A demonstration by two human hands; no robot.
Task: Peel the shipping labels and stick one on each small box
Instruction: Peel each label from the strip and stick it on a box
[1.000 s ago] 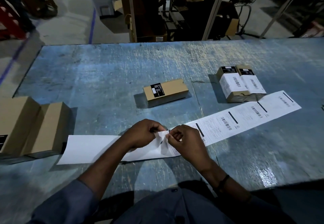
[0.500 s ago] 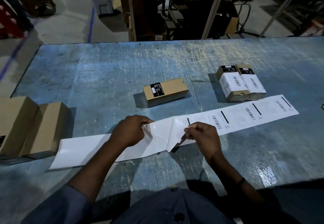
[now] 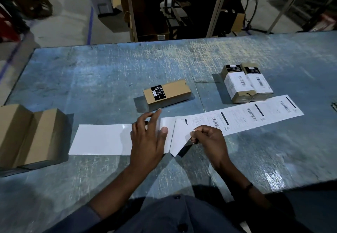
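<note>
Peeling is the step in hand: the right hand (image 3: 209,138) pinches the lifted corner of a label (image 3: 179,139) between thumb and fingertips, its white flap curled up off the strip (image 3: 255,116), which lies flat across the blue table (image 3: 91,72). The left hand (image 3: 147,141) rests open, palm down, on the bare glossy backing (image 3: 102,139), gripping nothing, fingers spread to pin it. To my eye the next move calls for a steady pull toward the right while the left hand holds the backing, then carrying the label to the unlabelled small box (image 3: 166,93) just beyond the hands. Two labelled boxes (image 3: 246,84) sit side by side at the far right, touching the strip's edge. Barcodes and black bars show on the labels; the print is too small to read, as is the black sticker on the plain box
</note>
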